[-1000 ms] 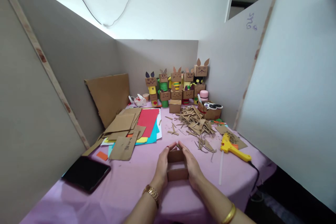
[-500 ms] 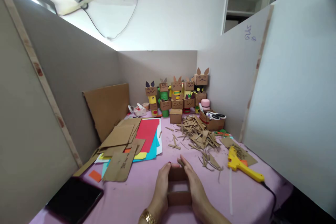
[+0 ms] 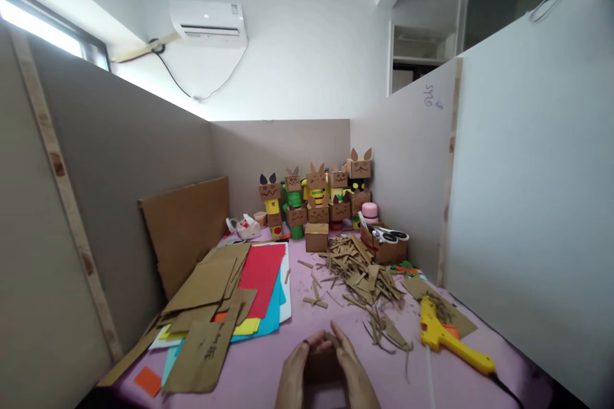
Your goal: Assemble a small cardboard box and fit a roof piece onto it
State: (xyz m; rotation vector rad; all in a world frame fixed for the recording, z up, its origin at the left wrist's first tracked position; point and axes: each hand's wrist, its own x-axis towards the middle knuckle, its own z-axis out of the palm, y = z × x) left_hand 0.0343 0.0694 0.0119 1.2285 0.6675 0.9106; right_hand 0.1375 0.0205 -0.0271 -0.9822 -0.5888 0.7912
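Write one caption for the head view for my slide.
Left hand and right hand hold a cardboard frame near cardboard scraps and a glue gun.

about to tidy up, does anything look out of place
The cardboard scraps lie strewn across the pink cloth, left of the glue gun, loose and messy. The cardboard frame between left hand and right hand is partly out of view, so I cannot judge it.
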